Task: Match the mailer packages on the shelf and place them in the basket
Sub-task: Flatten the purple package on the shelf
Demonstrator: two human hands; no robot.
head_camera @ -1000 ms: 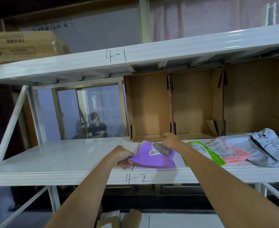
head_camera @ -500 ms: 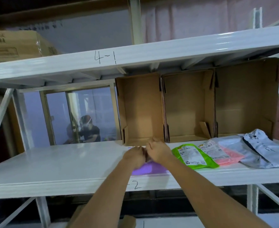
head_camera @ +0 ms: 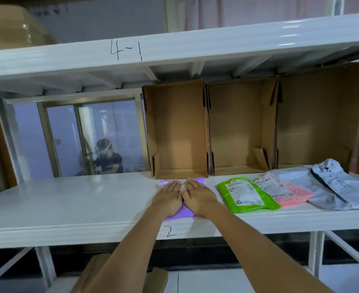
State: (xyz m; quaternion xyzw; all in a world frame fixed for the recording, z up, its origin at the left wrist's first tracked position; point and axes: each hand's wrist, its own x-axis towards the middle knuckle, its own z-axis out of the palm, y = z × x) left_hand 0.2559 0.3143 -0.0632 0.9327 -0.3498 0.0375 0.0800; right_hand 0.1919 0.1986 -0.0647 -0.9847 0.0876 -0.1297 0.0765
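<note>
I see both hands, left and right, pressed flat with straight fingers, side by side on the purple mailer lying on the white shelf. Just beyond the fingertips stands an open cardboard box. Right of the right hand lie glossy green, pink and crinkled grey mailers, overlapping.

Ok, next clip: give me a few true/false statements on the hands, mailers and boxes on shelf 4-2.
1. Both hands press flat on the purple mailer. True: left hand, right hand.
2. The green mailer lies inside a cardboard box. False: it lies on the shelf, in front of the boxes.
3. The pink mailer lies between the green and grey mailers. True.
4. The leftmost cardboard box holds a package. False: it looks empty.
</note>
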